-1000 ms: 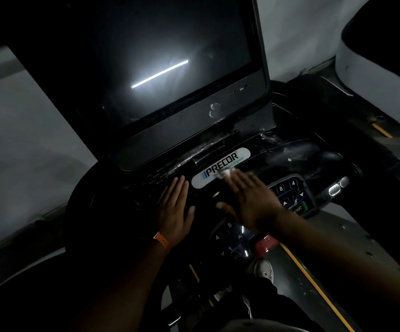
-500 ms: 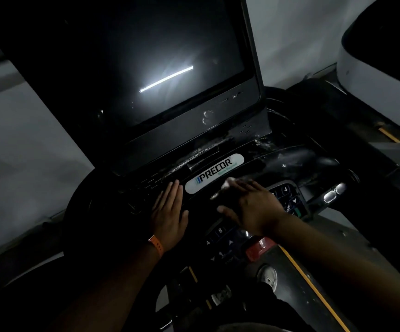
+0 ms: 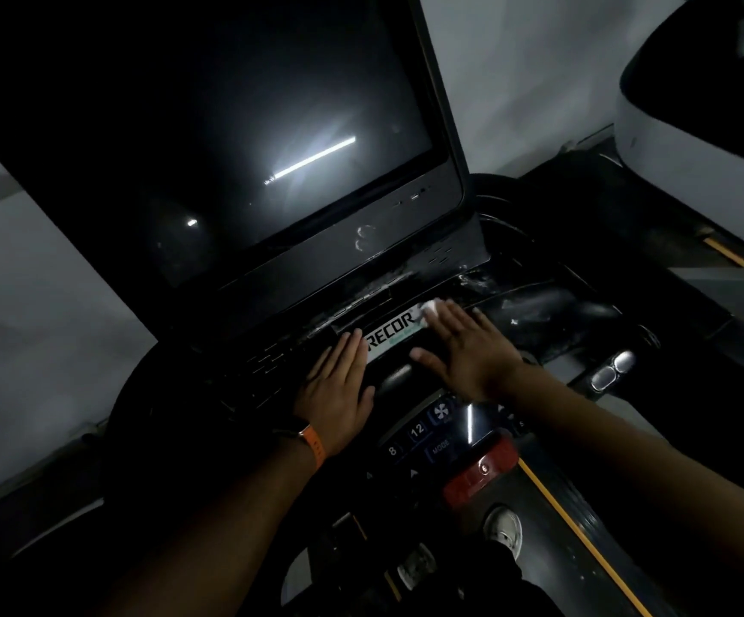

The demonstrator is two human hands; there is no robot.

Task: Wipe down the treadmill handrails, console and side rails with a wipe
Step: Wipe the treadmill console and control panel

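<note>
The left hand point(image 3: 339, 389) lay flat on the console point(image 3: 553, 305), left of its middle, fingers straight, holding nothing, fingertips covering the brand label's point(image 3: 390, 334) left end. The right hand point(image 3: 472, 349) pressed the white wipe point(image 3: 431, 309) under straight fingers at the label's right end.

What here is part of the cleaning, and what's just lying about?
Part of the job:
- wipe, under the fingertips of the right hand
- left hand, flat on the console
- screen
- keypad

Just there:
- orange wristband
- shoe
- neighbouring machine
- yellow stripe
</note>
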